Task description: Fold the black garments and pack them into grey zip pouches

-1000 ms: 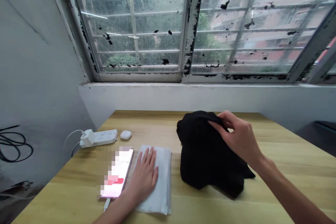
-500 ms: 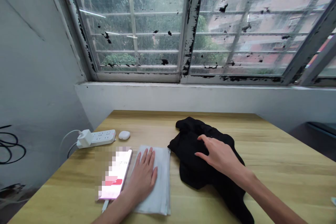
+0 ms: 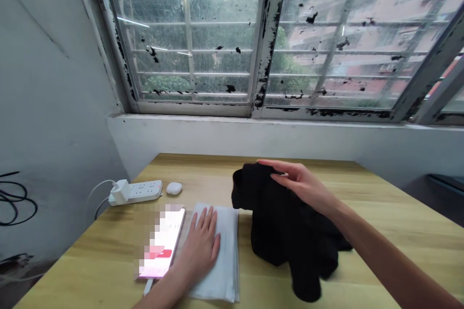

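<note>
My left hand (image 3: 201, 246) lies flat, fingers stretched out, on a folded whitish plastic bag or sheet (image 3: 224, 260) on the table. To the right, my right hand (image 3: 295, 181) pinches a black cloth garment (image 3: 282, 227) at its upper part, thumb below and fingers on top. The garment is partly raised and hangs in loose folds, its lower end near the table. Its exact kind cannot be made out. A phone (image 3: 165, 246) with a lit screen, partly blurred out, lies just left of my left hand.
A white power strip (image 3: 143, 190) with a plugged-in charger (image 3: 120, 192) sits at the table's left edge, beside a small white earbud case (image 3: 174, 188). A charging cable (image 3: 148, 287) runs from the phone. Behind the wooden table (image 3: 380, 231) stand a low wall and a barred window.
My right hand has closed on the black garment and lifted part of it up and away from me; the garment's shape has shifted. My left hand stays flat on the whitish sheet.
</note>
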{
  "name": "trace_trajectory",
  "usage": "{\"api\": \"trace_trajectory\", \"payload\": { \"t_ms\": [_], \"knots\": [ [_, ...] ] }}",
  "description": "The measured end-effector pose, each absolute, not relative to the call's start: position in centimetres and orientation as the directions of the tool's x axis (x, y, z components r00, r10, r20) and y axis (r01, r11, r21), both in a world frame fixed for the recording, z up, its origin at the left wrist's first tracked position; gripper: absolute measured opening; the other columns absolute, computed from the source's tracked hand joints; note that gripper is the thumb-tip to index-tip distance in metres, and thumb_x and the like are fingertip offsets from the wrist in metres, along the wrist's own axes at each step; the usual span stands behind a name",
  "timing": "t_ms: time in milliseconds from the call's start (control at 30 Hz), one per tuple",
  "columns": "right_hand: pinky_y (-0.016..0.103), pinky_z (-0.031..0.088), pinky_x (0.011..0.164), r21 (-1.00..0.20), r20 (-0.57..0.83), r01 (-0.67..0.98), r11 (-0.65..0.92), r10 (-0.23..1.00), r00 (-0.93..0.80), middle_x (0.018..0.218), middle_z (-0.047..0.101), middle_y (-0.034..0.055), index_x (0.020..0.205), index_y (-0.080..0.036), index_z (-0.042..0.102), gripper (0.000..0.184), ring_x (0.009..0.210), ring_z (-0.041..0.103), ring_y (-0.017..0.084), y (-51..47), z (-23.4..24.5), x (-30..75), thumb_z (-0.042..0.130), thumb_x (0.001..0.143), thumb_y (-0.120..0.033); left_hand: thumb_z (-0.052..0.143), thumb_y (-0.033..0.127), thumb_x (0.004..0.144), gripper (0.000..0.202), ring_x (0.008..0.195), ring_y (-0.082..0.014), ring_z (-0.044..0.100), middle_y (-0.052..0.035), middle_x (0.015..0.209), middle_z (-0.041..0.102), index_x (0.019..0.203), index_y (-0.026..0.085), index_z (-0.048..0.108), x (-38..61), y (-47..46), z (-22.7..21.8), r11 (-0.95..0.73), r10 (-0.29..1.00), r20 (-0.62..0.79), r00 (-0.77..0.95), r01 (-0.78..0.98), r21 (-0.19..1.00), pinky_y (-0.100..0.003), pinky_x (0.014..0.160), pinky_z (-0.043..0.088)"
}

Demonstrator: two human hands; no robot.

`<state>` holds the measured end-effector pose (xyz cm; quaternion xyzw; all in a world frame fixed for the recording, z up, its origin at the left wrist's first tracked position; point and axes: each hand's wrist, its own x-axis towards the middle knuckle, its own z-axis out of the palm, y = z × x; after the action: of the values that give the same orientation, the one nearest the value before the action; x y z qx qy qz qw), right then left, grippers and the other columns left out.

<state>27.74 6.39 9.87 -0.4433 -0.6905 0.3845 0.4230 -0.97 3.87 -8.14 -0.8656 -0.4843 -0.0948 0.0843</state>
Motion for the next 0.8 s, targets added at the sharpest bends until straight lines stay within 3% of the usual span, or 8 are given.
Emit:
{"api": "trace_trajectory", "payload": {
  "t_ms": [100,167,267,300,367,500,633,800],
  "knots": [
    [0.029,0.06,0.069,-0.957,0.283,0.066,0.284,0.959,-0.023,0.119,0.077,0.0035,0.132,-0.029,0.068,0.055,0.089,0.075,0.021,6.4,9.4,28.1,0.073,0.08,-0.045,0.032,0.034,0.105,0.055,0.147,-0.032,0.04,-0.017,0.158,0.044,0.153,0.011,0.042,-1.1,3.9,-8.2,-0.518,0.824,0.25,0.508,0.855,-0.031,-0.052,0.118,0.034],
    [0.03,0.061,0.073,-0.955,0.296,0.051,0.292,0.949,0.108,0.119,0.077,0.0043,0.135,-0.029,0.066,0.057,0.095,0.075,0.023,6.7,8.6,29.1,0.072,0.08,-0.044,0.032,0.035,0.104,0.055,0.148,-0.0321,0.039,-0.0163,0.159,0.043,0.155,0.012,0.04,-1.1,3.9,-8.3,-0.515,0.828,0.246,0.504,0.857,-0.022,-0.053,0.118,0.034],
    [0.036,0.062,0.075,-0.904,0.279,0.372,0.211,0.95,0.138,0.115,0.078,0.0093,0.14,-0.022,0.061,0.054,0.096,0.075,0.027,7.0,6.6,31.2,0.057,0.09,-0.042,0.033,0.034,0.104,0.056,0.148,-0.0319,0.039,-0.0163,0.159,0.042,0.155,0.013,0.039,-1.0,3.9,-8.2,-0.513,0.832,0.228,0.506,0.858,-0.034,-0.052,0.119,0.033],
    [0.038,0.062,0.075,-0.802,0.281,0.569,0.178,0.955,0.097,0.118,0.077,0.011,0.14,-0.02,0.06,0.052,0.097,0.075,0.028,7.1,5.8,31.8,0.051,0.093,-0.039,0.033,0.034,0.103,0.056,0.148,-0.0319,0.039,-0.0163,0.159,0.042,0.155,0.012,0.04,-1.0,3.8,-8.1,-0.509,0.834,0.224,0.504,0.86,-0.041,-0.052,0.119,0.033],
    [0.041,0.06,0.079,-0.425,0.323,0.899,0.105,0.945,0.043,0.12,0.075,0.0125,0.136,-0.021,0.064,0.047,0.1,0.074,0.03,6.9,4.1,32.8,0.046,0.094,-0.033,0.034,0.034,0.103,0.056,0.147,-0.0324,0.041,-0.0167,0.158,0.043,0.154,0.011,0.042,-0.8,3.8,-8.0,-0.5,0.839,0.215,0.499,0.864,-0.056,-0.051,0.119,0.033],
    [0.049,0.056,0.084,-0.228,0.326,0.972,0.049,0.945,0.029,0.124,0.071,0.0173,0.133,-0.02,0.065,0.046,0.103,0.07,0.037,6.2,1.9,33.1,0.048,0.09,-0.027,0.033,0.033,0.103,0.056,0.146,-0.0319,0.042,-0.0163,0.157,0.045,0.154,0.012,0.042,-0.7,3.8,-8.1,-0.496,0.837,0.229,0.497,0.866,-0.067,-0.051,0.118,0.034],
    [0.057,0.046,0.102,-0.086,0.314,0.983,0.161,0.941,-0.127,0.142,0.062,0.0122,0.137,-0.028,0.061,0.05,0.129,0.055,0.04,5.9,1.7,32.8,0.055,0.088,-0.038,0.033,0.032,0.103,0.056,0.148,-0.0303,0.04,-0.0146,0.159,0.043,0.155,0.014,0.04,-0.8,3.8,-8.3,-0.502,0.832,0.235,0.503,0.862,-0.068,-0.05,0.12,0.032],
    [0.058,0.043,0.107,-0.145,-0.046,0.964,0.223,0.972,-0.232,0.155,0.05,0.0124,0.143,-0.029,0.057,0.066,0.136,0.05,0.043,6.2,1.9,33.3,0.066,0.08,-0.048,0.034,0.031,0.103,0.055,0.146,-0.0309,0.043,-0.0167,0.156,0.046,0.153,0.01,0.043,-0.7,3.6,-7.6,-0.494,0.843,0.204,0.498,0.866,-0.075,-0.05,0.119,0.034]
  ]
}}
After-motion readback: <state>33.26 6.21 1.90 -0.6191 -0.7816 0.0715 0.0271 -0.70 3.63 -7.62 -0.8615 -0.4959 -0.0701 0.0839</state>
